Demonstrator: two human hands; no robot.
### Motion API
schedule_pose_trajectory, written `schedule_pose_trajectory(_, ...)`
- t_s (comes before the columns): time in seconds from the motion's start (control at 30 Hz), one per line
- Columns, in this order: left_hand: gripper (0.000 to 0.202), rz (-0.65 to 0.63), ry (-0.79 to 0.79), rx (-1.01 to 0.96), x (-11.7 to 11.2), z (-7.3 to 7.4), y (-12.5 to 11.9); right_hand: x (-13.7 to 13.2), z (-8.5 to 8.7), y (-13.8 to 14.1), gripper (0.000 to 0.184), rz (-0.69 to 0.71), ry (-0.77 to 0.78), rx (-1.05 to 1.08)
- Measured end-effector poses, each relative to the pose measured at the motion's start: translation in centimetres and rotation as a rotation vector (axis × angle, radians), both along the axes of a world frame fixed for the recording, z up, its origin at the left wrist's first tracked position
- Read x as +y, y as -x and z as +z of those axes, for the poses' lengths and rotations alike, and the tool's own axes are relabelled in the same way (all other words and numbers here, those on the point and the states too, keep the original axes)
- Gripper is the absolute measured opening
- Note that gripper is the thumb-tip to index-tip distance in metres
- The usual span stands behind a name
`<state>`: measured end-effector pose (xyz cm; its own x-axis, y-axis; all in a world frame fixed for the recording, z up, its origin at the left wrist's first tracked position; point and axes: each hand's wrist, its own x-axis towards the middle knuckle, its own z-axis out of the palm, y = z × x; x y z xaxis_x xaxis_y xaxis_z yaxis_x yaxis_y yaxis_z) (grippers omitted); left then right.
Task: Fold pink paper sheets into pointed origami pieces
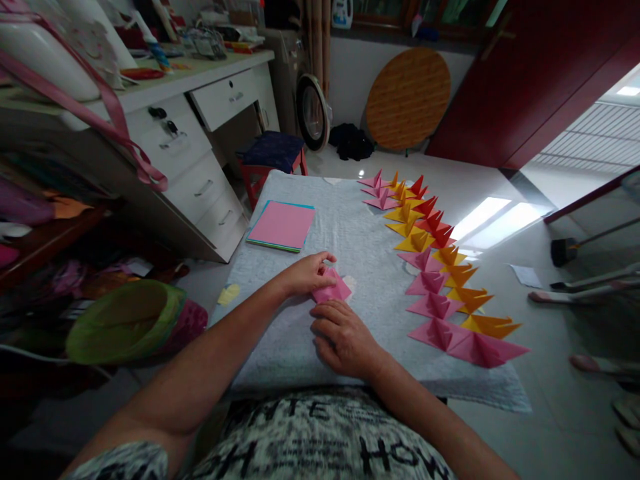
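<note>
A small folded piece of pink paper [336, 291] lies on the cloth-covered table in front of me. My left hand [309, 273] is closed at its far left side, the thumb on the paper and the index finger bent. Against the near edge of the paper rests my right hand [347, 339], fingers curled and fingertips partly hidden. Further back on the left is a stack of square paper sheets [283, 225], pink on top with blue and green edges below. Rows of folded paper cranes [436, 305] in pink, yellow, orange and red stand along the right side.
The table cloth [270, 347] is pale grey-blue. A stool [273, 152] stands behind the table, near a white desk [175, 143]. On the left floor is a green-rimmed bin [125, 320]. A washing machine door [313, 112] hangs open, and a round wooden board [407, 97] leans on the wall.
</note>
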<state>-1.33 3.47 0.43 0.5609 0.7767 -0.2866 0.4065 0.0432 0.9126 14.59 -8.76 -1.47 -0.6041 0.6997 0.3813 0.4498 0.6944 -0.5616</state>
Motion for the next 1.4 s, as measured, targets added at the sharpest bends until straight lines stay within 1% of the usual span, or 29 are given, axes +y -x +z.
schedule_pose_trajectory(0.03, 0.057, -0.018, -0.053, 0.013, -0.2, -0.2, 0.0, 0.0, 0.0, 0.0, 0.015, -0.003, 0.006, 0.007)
schedule_pose_trajectory(0.13, 0.052, -0.019, -0.165, 0.034, -0.7, -0.7, 0.3, -0.1, 0.1, -0.1, 0.016, -0.019, 0.003, 0.026)
schedule_pose_trajectory(0.23, 0.056, -0.035, -0.134, -0.001, -1.0, -0.6, 0.8, -0.1, 0.0, -0.1, 0.017, -0.040, -0.005, 0.040)
schedule_pose_trajectory(0.33, 0.071, -0.127, -0.061, -0.023, -1.3, -0.1, 1.6, -0.1, -0.3, -0.2, 0.019, -0.065, 0.006, 0.053)
schedule_pose_trajectory(0.4, 0.076, -0.164, -0.050, -0.006, -1.6, 0.2, 2.1, 0.0, -0.4, -0.2, 0.019, -0.075, 0.014, 0.062)
schedule_pose_trajectory(0.47, 0.072, -0.151, -0.079, 0.010, -2.0, 0.4, 2.4, 0.0, -0.5, -0.2, 0.019, -0.078, 0.012, 0.068)
schedule_pose_trajectory(0.57, 0.068, -0.091, -0.117, -0.011, -2.5, 0.2, 2.2, 0.0, -0.6, -0.2, 0.019, -0.074, 0.008, 0.067)
schedule_pose_trajectory(0.63, 0.071, -0.047, -0.139, -0.016, -2.9, 0.1, 1.9, 0.0, -0.6, -0.2, 0.019, -0.073, 0.007, 0.068)
schedule_pose_trajectory(0.73, 0.079, -0.001, -0.223, 0.052, -3.4, 0.2, 1.9, 0.0, -0.7, -0.2, 0.018, -0.073, 0.005, 0.063)
schedule_pose_trajectory(0.8, 0.087, -0.026, -0.267, 0.089, -3.5, 0.5, 2.3, 0.0, -0.7, -0.2, 0.017, -0.067, -0.002, 0.058)
schedule_pose_trajectory(0.9, 0.096, -0.100, -0.240, 0.065, -3.3, 0.8, 3.3, 0.0, -0.6, -0.2, 0.017, -0.067, -0.006, 0.057)
schedule_pose_trajectory(0.97, 0.094, -0.109, -0.207, 0.035, -3.1, 0.6, 3.8, 0.0, -0.6, -0.1, 0.017, -0.073, 0.001, 0.057)
schedule_pose_trajectory(1.07, 0.083, -0.092, -0.152, -0.020, -2.9, -0.2, 3.8, 0.1, -0.5, -0.1, 0.017, -0.073, 0.011, 0.055)
schedule_pose_trajectory(1.13, 0.073, -0.038, -0.151, -0.042, -3.0, -0.7, 3.4, 0.1, -0.5, -0.1, 0.017, -0.067, 0.015, 0.049)
schedule_pose_trajectory(1.2, 0.065, 0.024, -0.183, -0.042, -3.1, -1.1, 3.0, 0.0, -0.5, -0.1, 0.017, -0.064, 0.016, 0.040)
schedule_pose_trajectory(1.27, 0.061, 0.054, -0.199, -0.043, -3.3, -1.3, 2.8, 0.0, -0.6, -0.1, 0.016, -0.063, 0.014, 0.033)
schedule_pose_trajectory(1.4, 0.060, 0.088, -0.177, -0.051, -3.3, -1.6, 2.8, 0.0, -0.6, -0.1, 0.015, -0.063, 0.012, 0.032)
